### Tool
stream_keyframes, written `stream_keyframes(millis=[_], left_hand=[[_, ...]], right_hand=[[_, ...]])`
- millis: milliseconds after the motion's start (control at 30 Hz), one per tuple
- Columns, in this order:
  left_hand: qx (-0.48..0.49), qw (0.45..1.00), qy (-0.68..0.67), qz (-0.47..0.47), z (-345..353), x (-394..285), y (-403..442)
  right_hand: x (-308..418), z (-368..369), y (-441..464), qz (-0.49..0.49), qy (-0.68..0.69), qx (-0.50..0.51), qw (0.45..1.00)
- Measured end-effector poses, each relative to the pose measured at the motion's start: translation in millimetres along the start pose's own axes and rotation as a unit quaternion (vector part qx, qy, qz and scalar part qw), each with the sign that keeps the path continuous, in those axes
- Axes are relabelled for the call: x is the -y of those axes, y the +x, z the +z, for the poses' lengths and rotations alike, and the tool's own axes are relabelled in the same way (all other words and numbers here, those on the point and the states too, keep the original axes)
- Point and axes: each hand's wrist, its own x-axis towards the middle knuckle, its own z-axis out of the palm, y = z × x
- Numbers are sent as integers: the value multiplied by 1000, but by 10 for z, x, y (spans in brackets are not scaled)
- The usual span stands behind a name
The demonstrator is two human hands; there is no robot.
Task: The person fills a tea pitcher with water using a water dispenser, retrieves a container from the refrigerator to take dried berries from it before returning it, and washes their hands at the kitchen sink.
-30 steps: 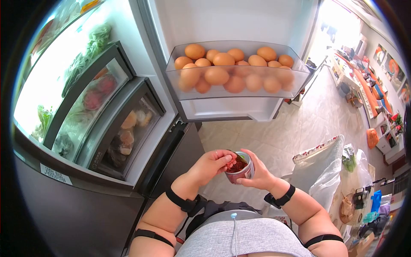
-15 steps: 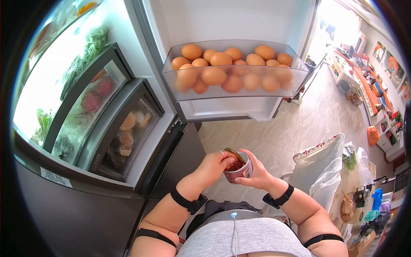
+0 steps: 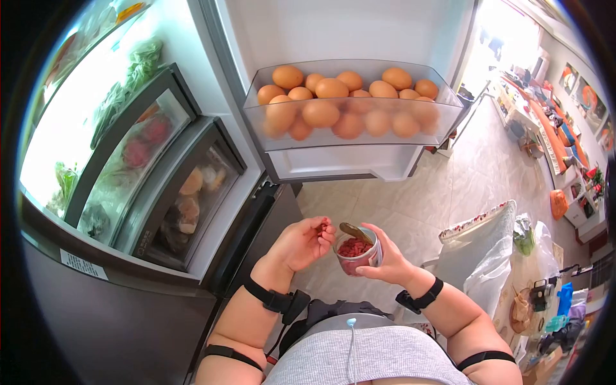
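My right hand [image 3: 388, 260] is closed round a small clear can [image 3: 367, 263], tilted so its mouth faces me. Inside lie red dried goji berries [image 3: 354, 247]. A gold peeled-back lid [image 3: 355, 231] stands up at the can's far rim. Just left of the can, my left hand [image 3: 300, 244] is raised with its fingers curled round a few goji berries, which show red at the fingertips. The two hands are apart, both in front of the open fridge.
Ahead, the open fridge door carries a clear bin [image 3: 350, 138] of brown eggs [image 3: 321, 114]. Fridge drawers [image 3: 186, 199] with bagged food are at the left. A covered chair [image 3: 478, 256] and a cluttered table [image 3: 529, 321] stand to the right.
My left hand has come out of the can and moved left, turning up with goji berries in its fingers. My right hand keeps the can in nearly the same place.
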Motion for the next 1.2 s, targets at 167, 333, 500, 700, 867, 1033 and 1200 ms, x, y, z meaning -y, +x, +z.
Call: stream_keyframes(millis=[167, 333, 500, 700, 867, 1033, 1200], left_hand=[[13, 999, -34, 37, -148, -4, 31], [-61, 993, 10, 103, -155, -13, 14], [-100, 990, 15, 100, -123, 9, 17], [-102, 990, 72, 60, -237, 136, 31], [-131, 982, 124, -48, -313, 352, 24], [-100, 974, 198, -49, -312, 369, 13], [-90, 973, 189, -101, -402, 502, 97]], right_hand=[[20, -22, -1, 0, -9, -2, 1000], [12, -17, 7, -16, 9, -7, 1000], [24, -22, 11, -11, 14, -7, 1000], [139, -85, 34, -82, -56, -11, 995], [251, -38, 74, -147, -3, -43, 988], [273, -73, 94, -171, -67, -42, 982], [255, -56, 110, -190, -16, -60, 980]])
